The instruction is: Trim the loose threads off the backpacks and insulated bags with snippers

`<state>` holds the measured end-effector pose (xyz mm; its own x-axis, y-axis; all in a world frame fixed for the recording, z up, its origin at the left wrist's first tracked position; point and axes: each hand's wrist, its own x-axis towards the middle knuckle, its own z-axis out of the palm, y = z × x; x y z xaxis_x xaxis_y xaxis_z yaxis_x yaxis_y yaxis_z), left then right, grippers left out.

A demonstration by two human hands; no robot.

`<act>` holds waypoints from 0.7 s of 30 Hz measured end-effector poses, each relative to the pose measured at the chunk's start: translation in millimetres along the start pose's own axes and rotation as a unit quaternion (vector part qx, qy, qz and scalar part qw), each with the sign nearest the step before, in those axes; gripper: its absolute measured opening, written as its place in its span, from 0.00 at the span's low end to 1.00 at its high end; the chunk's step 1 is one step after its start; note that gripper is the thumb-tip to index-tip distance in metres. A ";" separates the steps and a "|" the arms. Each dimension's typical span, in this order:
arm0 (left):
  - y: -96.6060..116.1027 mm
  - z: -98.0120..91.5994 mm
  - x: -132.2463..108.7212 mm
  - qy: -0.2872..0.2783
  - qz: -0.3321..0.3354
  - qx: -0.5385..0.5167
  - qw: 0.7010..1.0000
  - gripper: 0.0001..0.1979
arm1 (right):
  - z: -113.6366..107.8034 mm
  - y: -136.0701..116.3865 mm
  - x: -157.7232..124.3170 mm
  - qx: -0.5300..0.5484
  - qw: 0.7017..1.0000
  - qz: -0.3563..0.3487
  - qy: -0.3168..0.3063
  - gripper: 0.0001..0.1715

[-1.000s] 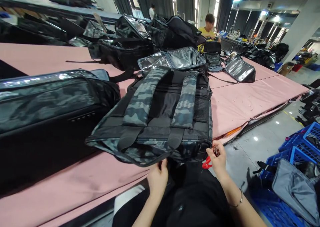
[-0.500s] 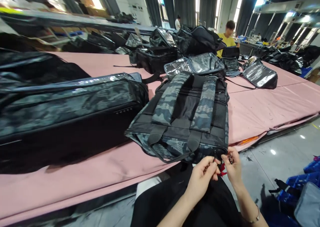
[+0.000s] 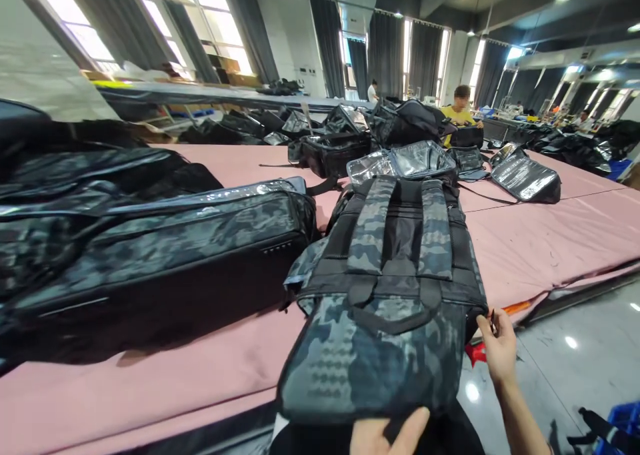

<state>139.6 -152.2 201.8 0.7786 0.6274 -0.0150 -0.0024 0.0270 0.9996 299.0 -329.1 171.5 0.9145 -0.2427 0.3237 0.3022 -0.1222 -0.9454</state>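
A grey-black camouflage backpack (image 3: 395,261) lies on the pink-covered table with its shoulder straps and carry handle facing up. Its camouflage flap (image 3: 373,368) stretches over the table edge towards me. My left hand (image 3: 390,436) grips the near edge of this flap, thumb on top; the frame's bottom cuts off part of the hand. At the bag's right corner, my right hand (image 3: 500,345) is closed, with a small dark pointed thing showing between its fingers, too small to name. Just below that corner hangs a red piece (image 3: 477,353).
A large black and camouflage bag (image 3: 190,268) stands at the left on the pink table (image 3: 565,241). Silver-lined bags (image 3: 425,158) lie behind the backpack. A person in yellow (image 3: 459,111) stands at the far side. A blue crate (image 3: 625,421) is on the floor at right.
My left hand has moved from the bag's right corner down to the flap, which now extends towards me. My right hand stays near the corner. The view has tilted up.
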 end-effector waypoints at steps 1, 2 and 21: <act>9.3 -7.5 5.1 -0.010 0.121 0.082 0.989 0.12 | -2.9 1.0 2.6 0.001 1.000 0.004 0.001 0.20; 21.0 -15.5 15.4 -0.036 0.244 0.157 0.956 0.11 | -6.0 1.3 3.7 0.001 1.000 0.009 0.002 0.20; 120.8 -60.2 170.6 -0.050 -0.027 -0.005 0.998 0.37 | 53.4 -99.6 39.0 -0.141 0.980 -0.102 -0.093 0.22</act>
<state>234.3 5.0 318.6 0.8368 0.5435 -0.0659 0.0356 0.0662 0.9972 318.9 -275.0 276.2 0.8839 -0.0091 0.4676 0.4215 -0.4177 -0.8049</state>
